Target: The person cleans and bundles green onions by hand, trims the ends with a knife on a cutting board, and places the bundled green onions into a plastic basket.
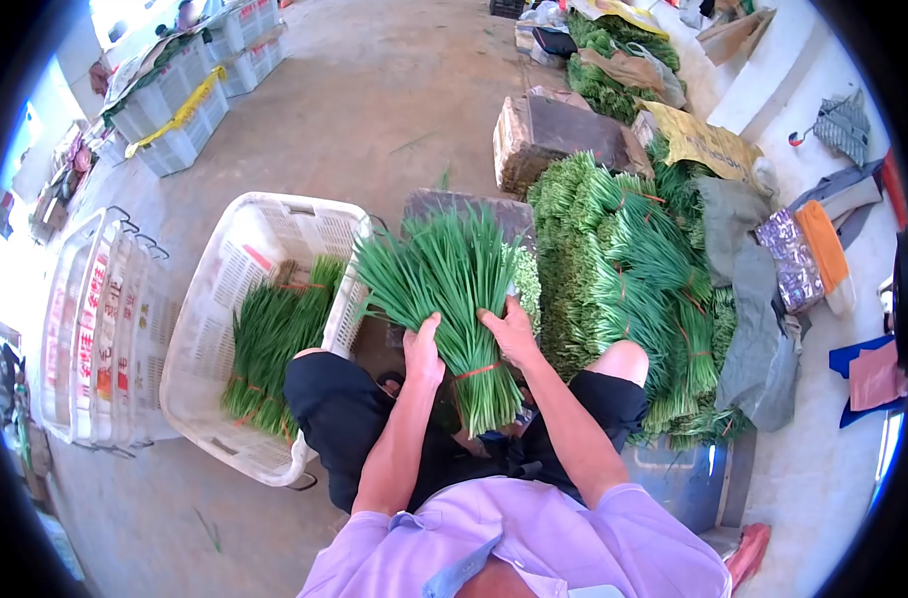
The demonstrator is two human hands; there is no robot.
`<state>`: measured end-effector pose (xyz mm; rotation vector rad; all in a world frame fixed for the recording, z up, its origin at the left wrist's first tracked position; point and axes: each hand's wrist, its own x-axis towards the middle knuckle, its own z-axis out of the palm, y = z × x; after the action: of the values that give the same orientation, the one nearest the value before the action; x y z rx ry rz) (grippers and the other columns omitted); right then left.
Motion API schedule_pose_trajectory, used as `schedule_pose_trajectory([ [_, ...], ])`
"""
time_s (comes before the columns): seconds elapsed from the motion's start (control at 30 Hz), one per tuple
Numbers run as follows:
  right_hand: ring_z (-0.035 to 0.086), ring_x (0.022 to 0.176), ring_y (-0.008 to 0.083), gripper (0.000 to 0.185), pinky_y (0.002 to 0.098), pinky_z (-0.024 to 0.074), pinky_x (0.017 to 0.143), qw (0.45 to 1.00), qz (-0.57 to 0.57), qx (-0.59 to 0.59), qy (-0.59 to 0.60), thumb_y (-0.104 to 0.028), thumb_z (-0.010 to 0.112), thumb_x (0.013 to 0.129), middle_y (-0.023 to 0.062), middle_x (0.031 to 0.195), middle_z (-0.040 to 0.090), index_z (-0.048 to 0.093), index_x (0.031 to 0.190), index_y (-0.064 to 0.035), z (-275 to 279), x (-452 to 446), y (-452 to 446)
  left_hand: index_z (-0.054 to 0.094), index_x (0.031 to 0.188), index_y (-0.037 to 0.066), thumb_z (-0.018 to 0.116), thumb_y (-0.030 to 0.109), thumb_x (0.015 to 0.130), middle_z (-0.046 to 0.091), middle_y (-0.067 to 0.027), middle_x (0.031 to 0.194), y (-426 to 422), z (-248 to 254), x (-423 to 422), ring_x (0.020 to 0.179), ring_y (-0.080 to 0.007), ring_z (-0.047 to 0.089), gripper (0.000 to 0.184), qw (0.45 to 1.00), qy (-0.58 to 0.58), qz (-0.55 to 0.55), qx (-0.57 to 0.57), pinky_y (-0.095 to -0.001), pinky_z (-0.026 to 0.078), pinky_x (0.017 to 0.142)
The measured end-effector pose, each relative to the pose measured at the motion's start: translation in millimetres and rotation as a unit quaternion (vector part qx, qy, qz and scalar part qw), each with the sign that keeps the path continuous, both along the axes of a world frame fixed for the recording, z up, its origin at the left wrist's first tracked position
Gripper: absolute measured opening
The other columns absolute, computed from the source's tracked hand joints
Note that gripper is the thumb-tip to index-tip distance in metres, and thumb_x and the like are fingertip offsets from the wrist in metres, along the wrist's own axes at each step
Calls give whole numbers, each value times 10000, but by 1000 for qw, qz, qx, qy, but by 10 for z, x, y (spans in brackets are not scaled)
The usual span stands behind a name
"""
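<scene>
- Bunch (454, 299) is between left knee (319, 379) and right knee (625, 362); left hand (424, 349) and right hand (511, 331) grip its sides, probably keeping it together above the band (477, 371).
- Crate (207, 294) stands beside the left knee, apparently for easy reach, banded bunches (264, 339) inside.
- Pile (638, 269) lies by the right knee, likely handy too.
- Box (573, 130) stands beyond the pile.

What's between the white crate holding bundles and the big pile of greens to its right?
The head view shows a tied green bunch in the left hand and right hand, a dark slab partly behind it, and the dark shorts.
</scene>
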<state>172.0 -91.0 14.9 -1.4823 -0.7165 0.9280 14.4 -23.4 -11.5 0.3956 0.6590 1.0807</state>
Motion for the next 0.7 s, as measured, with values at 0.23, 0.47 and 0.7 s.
schedule_pose_trajectory([
  [0.23, 473, 1349, 296, 1022, 392, 389, 1116, 972, 212, -32, -100, -356, 810, 825, 244, 1469, 444, 211, 1532, 74, 48, 35, -237, 597, 1251, -7, 673, 86, 904, 667, -121, 1182, 36, 251, -79, 1060, -256, 659, 367, 997, -38, -14, -58, -441, 548, 924],
  [0.47, 574, 1229, 283, 923, 421, 458, 1058, 969, 203, -64, 126, -453, 816, 800, 158, 1375, 562, 398, 1460, 39, 266, 4, -185, 367, 1484, -15, 738, 270, 927, 523, -153, 1398, 78, 991, -366, 1322, -244, 493, 727, 989, -71, -115, 58, -407, 378, 1129],
  [0.7, 632, 1196, 300, 830, 446, 525, 1021, 896, 350, -69, 264, -646, 517, 953, 195, 1370, 590, 415, 1469, -5, 1247, -405, 517, 284, 1540, -11, 837, 163, 787, 355, -241, 1565, -114, 1772, -1525, 1470, -393, 320, 950, 765, 411, 40, 494, -450, 282, 1200],
])
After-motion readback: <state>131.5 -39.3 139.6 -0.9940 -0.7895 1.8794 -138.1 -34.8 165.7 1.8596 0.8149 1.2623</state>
